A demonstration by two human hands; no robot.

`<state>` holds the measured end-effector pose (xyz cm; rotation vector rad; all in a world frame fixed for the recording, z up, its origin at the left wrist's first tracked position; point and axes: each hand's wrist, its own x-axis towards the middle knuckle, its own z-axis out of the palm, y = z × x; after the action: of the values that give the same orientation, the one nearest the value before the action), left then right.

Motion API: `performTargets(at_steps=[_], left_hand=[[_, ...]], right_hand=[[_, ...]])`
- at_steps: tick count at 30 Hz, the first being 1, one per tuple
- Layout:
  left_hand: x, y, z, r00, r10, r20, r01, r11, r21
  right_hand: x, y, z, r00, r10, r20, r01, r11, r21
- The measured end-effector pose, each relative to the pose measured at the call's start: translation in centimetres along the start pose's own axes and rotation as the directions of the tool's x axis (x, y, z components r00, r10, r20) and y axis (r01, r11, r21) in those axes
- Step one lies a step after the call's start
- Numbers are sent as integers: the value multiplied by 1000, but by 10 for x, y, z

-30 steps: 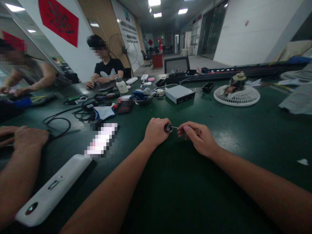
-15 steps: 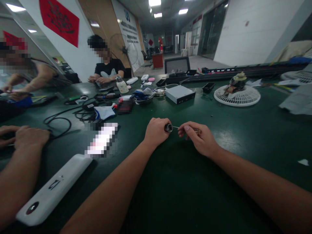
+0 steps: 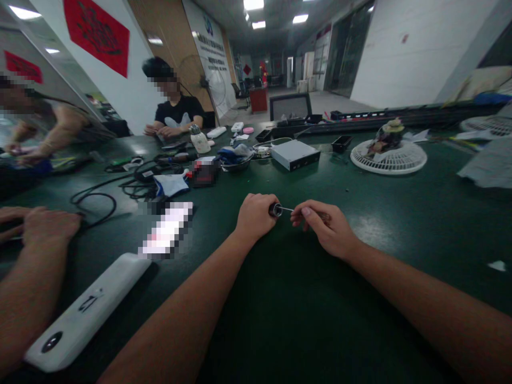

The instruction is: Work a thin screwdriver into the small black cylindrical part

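My left hand [image 3: 258, 214] is closed around a small dark cylindrical part [image 3: 276, 209] with a shiny round rim. Its open end faces right, and most of its body is hidden in my palm. In my right hand [image 3: 324, 226] is a thin screwdriver [image 3: 286, 209], gripped between thumb and fingers. The metal shaft points left and reaches the rim of the part; how far the tip goes in cannot be made out. Both hands are held over the dark green table [image 3: 264, 314].
On the left lie a white oblong device [image 3: 86, 312] and a lit phone [image 3: 168, 229], beside another person's arm [image 3: 38, 266]. Black cables [image 3: 96, 197] and a blue-white cloth [image 3: 172, 185] are further back. Beyond my hands stand a grey disc drive [image 3: 295, 153] and a white fan grille [image 3: 388, 160].
My hands stay almost in place, and the screwdriver remains at the part's open end. My right-hand fingers have shifted very slightly left. A co-worker at far left has moved their head and hands.
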<state>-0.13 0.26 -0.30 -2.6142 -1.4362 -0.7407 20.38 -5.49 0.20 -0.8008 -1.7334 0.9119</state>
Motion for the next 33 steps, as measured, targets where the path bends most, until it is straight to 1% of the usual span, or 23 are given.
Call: performTargets(at_steps=[2, 3, 4, 6, 8, 9, 11, 14, 15, 17, 20, 22, 24, 27, 29, 31, 33], left_hand=[[0, 0, 0, 1000, 4, -2, -4, 1000, 0], [0, 0, 0, 1000, 8, -1, -8, 1000, 2], [0, 0, 1, 1000, 11, -2, -11, 1000, 3], [0, 0, 0, 1000, 18, -2, -18, 1000, 1], [0, 1, 0, 1000, 22, -3, -22, 1000, -6], [0, 1, 0, 1000, 21, -4, -21, 1000, -9], [-1, 1, 0, 1000, 20, -3, -20, 1000, -11], [-1, 0, 1, 1000, 21, -6, -21, 1000, -8], [-1, 0, 1, 1000, 23, -7, -23, 1000, -6], [-1, 0, 1, 1000, 29, -10, -29, 1000, 0], [-1, 0, 1, 999, 33, -3, -33, 999, 6], [0, 0, 1, 1000, 28, 2, -28, 1000, 0], [0, 0, 0, 1000, 21, 6, -21, 1000, -3], [-1, 0, 0, 1000, 16, 11, -16, 1000, 4], [-1, 0, 1, 1000, 18, 15, -18, 1000, 3], [-1, 0, 1, 1000, 22, 20, -22, 1000, 1], [-1, 0, 1, 999, 24, 24, -24, 1000, 0]], right_hand=[[-1, -1, 0, 999, 7, 50, -8, 1000, 8], [-1, -1, 0, 998, 9, 55, -9, 1000, -6], [-1, -1, -1, 999, 8, 46, -7, 1000, -31], [-1, 1, -1, 1000, -1, -8, 0, 997, -80], [-1, 3, -1, 998, -11, -65, 5, 996, -94], [0, 4, -1, 997, -10, -75, 4, 997, -83], [0, 4, -1, 999, 4, -49, -6, 999, -42], [0, 2, 0, 998, 29, 48, -29, 1000, 5], [0, 2, 0, 998, 30, 61, -30, 1000, 4], [-1, 2, -1, 999, 21, 34, -20, 999, -34], [0, 4, -1, 998, 6, -65, -12, 994, -106], [0, 5, -1, 996, 3, -91, -12, 995, -103], [0, 5, 0, 998, 7, -63, -12, 998, -68], [0, 3, 1, 999, 25, 38, -24, 1000, -18], [-1, 2, 1, 996, 32, 84, -32, 999, 1], [-1, 2, 0, 997, 33, 70, -32, 999, -14], [-1, 3, 0, 1000, 28, 9, -28, 998, -51]])
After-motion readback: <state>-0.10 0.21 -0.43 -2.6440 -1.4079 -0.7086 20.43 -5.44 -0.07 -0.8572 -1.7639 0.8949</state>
